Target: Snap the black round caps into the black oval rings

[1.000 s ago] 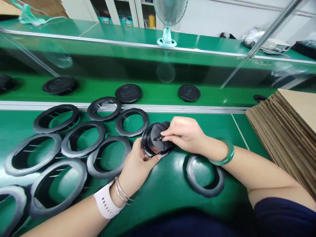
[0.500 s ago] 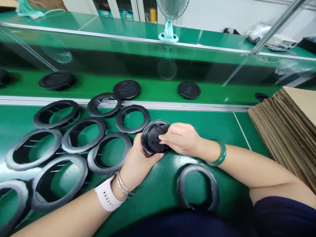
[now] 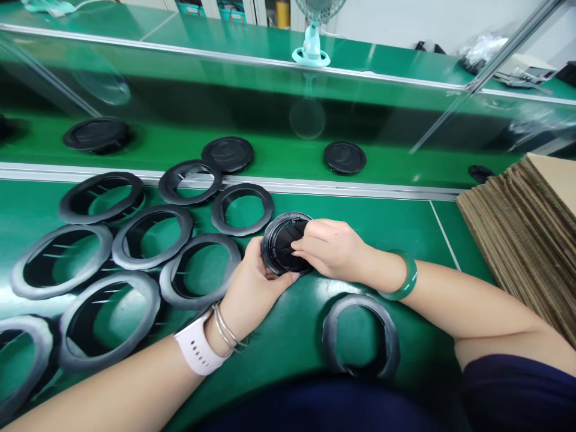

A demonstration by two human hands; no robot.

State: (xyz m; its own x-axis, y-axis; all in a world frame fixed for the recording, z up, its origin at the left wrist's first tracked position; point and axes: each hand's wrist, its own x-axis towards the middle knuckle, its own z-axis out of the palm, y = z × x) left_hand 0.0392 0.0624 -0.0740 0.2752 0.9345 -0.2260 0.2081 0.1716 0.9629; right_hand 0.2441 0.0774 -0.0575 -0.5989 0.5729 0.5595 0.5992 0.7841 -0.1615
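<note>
My left hand [image 3: 248,289] grips the lower edge of a black round ring with a black disc set in it [image 3: 282,240], held just above the green table. My right hand [image 3: 330,248] rests on the disc from the right, fingers curled and pressing on its face. Both hands are closed on this one part. One loose black ring [image 3: 360,336] lies flat on the table under my right forearm. To the left, several empty black rings [image 3: 153,243] lie spread out in rows.
A conveyor belt [image 3: 288,159] behind a metal rail carries several finished black discs [image 3: 344,157]. A stack of cardboard sheets [image 3: 526,228] stands at the right. A small fan [image 3: 311,36] sits on the far ledge behind a clear panel.
The black disc, tilted up out of the ring a second ago, now sits down inside it. My right hand has shifted a little over its face.
</note>
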